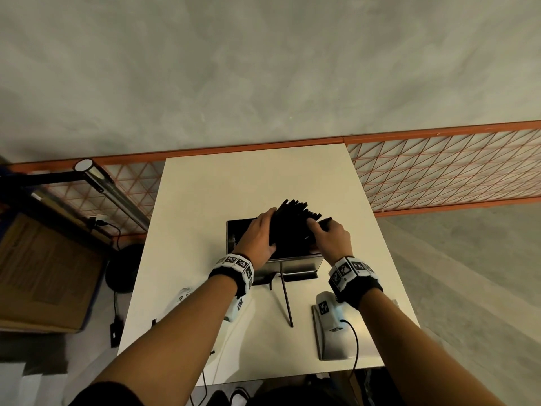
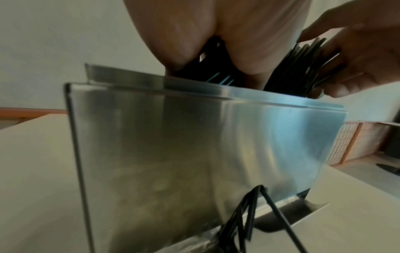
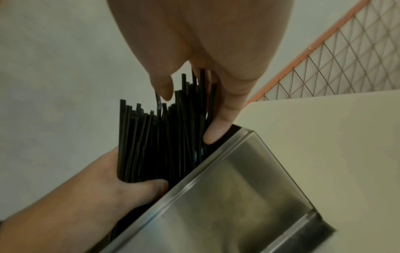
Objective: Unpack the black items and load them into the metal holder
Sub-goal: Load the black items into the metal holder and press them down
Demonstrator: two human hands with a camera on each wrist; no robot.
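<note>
From the head view, both hands meet over the metal holder (image 1: 292, 263), which stands in the middle of the white counter (image 1: 205, 200). The left hand (image 1: 257, 238) and the right hand (image 1: 332, 238) clasp a bundle of black sticks (image 1: 292, 221) from either side, fingers curled around it, the sticks fanning out above the holder's open top. One loose black stick (image 1: 287, 300) lies on the counter in front of the holder.

In the left wrist view, the holder's brushed steel wall (image 2: 194, 145) fills the frame; the left palm (image 2: 216, 34) presses against the bundle at the rim, and the right hand's fingers (image 2: 357, 68) wrap the sticks (image 2: 298, 68) on the far side.

In the right wrist view, the sticks (image 3: 162, 137) stand upright, their lower ends dipping into the holder (image 3: 238, 196). The left thumb (image 3: 151, 185) hooks around the bundle's base, while the right hand's fingers (image 3: 223, 123) pinch its upper part.
</note>
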